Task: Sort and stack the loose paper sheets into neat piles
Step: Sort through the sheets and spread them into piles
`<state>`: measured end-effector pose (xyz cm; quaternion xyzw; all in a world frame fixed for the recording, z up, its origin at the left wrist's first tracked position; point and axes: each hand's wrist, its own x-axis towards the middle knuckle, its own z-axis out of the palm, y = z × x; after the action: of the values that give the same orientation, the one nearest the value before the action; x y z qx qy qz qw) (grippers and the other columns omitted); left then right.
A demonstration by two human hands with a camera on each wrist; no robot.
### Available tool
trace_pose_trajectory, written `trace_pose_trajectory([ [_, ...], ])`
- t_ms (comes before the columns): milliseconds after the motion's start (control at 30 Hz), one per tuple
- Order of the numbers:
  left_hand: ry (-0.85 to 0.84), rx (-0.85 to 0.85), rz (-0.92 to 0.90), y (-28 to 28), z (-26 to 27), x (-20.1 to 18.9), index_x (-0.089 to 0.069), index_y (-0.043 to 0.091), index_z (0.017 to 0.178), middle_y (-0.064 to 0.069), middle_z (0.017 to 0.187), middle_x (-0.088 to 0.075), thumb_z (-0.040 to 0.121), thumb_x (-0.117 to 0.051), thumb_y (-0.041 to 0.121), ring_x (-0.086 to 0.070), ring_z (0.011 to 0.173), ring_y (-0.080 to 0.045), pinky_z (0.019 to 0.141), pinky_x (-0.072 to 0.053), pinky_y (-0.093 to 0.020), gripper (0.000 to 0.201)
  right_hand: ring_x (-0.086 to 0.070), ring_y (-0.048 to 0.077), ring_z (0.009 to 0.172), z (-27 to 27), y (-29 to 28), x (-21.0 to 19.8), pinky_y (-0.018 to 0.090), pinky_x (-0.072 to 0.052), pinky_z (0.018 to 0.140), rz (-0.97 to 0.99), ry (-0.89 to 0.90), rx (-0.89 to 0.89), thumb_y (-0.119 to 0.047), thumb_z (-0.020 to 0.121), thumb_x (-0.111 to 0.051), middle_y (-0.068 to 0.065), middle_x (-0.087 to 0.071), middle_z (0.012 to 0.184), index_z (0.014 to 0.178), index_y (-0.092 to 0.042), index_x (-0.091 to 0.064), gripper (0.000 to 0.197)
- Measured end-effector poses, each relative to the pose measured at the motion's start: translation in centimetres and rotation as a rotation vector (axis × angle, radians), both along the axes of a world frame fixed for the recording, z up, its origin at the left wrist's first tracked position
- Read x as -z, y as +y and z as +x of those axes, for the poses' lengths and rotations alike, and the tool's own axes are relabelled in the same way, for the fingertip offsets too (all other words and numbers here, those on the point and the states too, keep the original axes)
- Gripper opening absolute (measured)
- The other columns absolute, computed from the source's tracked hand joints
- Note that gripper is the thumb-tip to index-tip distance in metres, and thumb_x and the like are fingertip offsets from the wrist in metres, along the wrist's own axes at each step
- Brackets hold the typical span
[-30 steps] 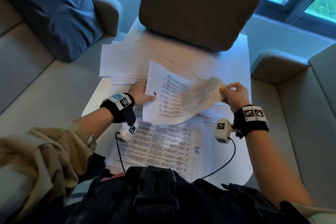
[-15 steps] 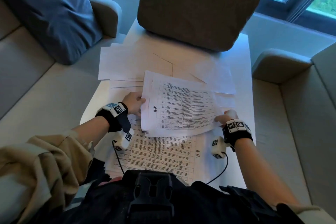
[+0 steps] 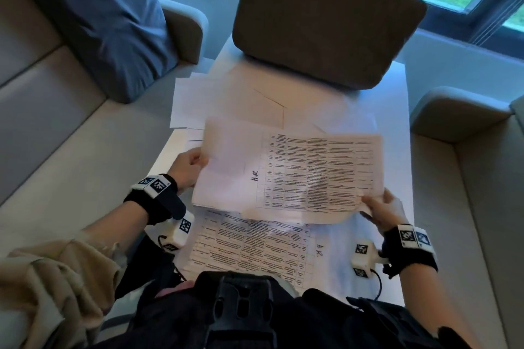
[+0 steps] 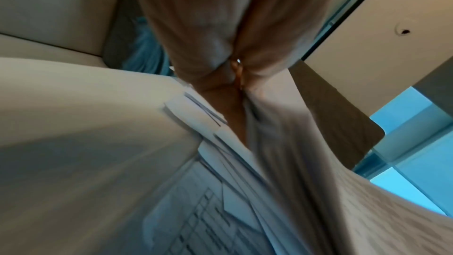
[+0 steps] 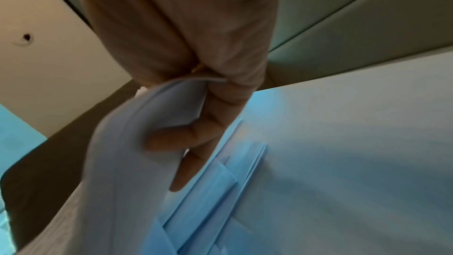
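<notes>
A printed sheet [image 3: 297, 176] is held at frame centre, long axis left-right, pinched by the left hand [image 3: 187, 167] and right hand [image 3: 385, 210] above the paper-strewn table [image 3: 397, 150]; bare tabletop remains at right.

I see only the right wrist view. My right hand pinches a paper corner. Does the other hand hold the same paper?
Observer: Yes. In the head view the left hand grips the left edge of the printed paper that the right hand holds.
Operator: Does something lie under it?
Observer: Yes, a second printed sheet lies flat on the table, nearer to the body, partly covered by the held one.
Operator: Where are the other papers?
Observer: Blank sheets are spread farther away, in front of a brown cushion.
</notes>
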<state>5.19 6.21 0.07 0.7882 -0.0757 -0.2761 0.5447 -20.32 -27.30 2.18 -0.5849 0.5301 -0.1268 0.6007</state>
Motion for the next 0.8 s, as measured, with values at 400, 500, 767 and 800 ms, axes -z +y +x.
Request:
trace_pose_trajectory([
  [400, -0.319, -0.159, -0.24, 2.6, 4.1, -6.1, -0.054, 0.014, 0.113, 0.006, 0.084, -0.06, 0.098, -0.043, 0.003, -0.056, 0.056, 0.009, 0.057, -0.046, -0.007, 0.023, -0.064, 0.033, 0.1, -3.9, 7.9, 5.4, 0.044, -0.052, 0.091, 0.066, 0.234, -0.269, 0.01, 0.08, -0.065, 0.02, -0.064, 0.112, 0.114, 0.001, -0.054, 0.037],
  [500, -0.343, -0.139, -0.252, 3.1, 3.5, -6.0, -0.057, 0.012, 0.115, 0.006, 0.083, -0.061, 0.097, -0.044, 0.003, -0.055, 0.055, 0.009, 0.056, -0.045, -0.007, 0.024, -0.062, 0.028, 0.095, -4.1, 9.0, 6.0, 0.04, -0.053, 0.088, -0.063, 0.376, -0.367, 0.005, 0.077, -0.07, 0.013, -0.063, 0.105, 0.104, -0.007, -0.051, 0.036],
  [767, -0.259, -0.029, -0.201, 5.0, 0.7, -3.4, -0.061, 0.028, 0.093, 0.017, 0.074, -0.069, 0.096, -0.047, 0.004, -0.058, 0.075, -0.01, 0.076, -0.047, -0.029, 0.029, -0.057, 0.03, 0.112, -4.4, 9.4, 3.3, 0.036, -0.041, 0.098, -0.425, 0.43, -0.187, -0.02, 0.097, -0.05, 0.018, -0.061, 0.123, 0.12, -0.001, -0.059, 0.031],
  [800, -0.222, -0.004, -0.189, 5.1, 0.2, -2.8, -0.061, 0.028, 0.094, 0.019, 0.076, -0.07, 0.097, -0.046, 0.004, -0.057, 0.079, -0.014, 0.078, -0.047, -0.032, 0.028, -0.057, 0.03, 0.11, -4.1, 9.5, 2.6, 0.039, -0.042, 0.099, -0.372, 0.29, -0.102, -0.023, 0.098, -0.047, 0.017, -0.06, 0.124, 0.122, -0.002, -0.059, 0.033],
])
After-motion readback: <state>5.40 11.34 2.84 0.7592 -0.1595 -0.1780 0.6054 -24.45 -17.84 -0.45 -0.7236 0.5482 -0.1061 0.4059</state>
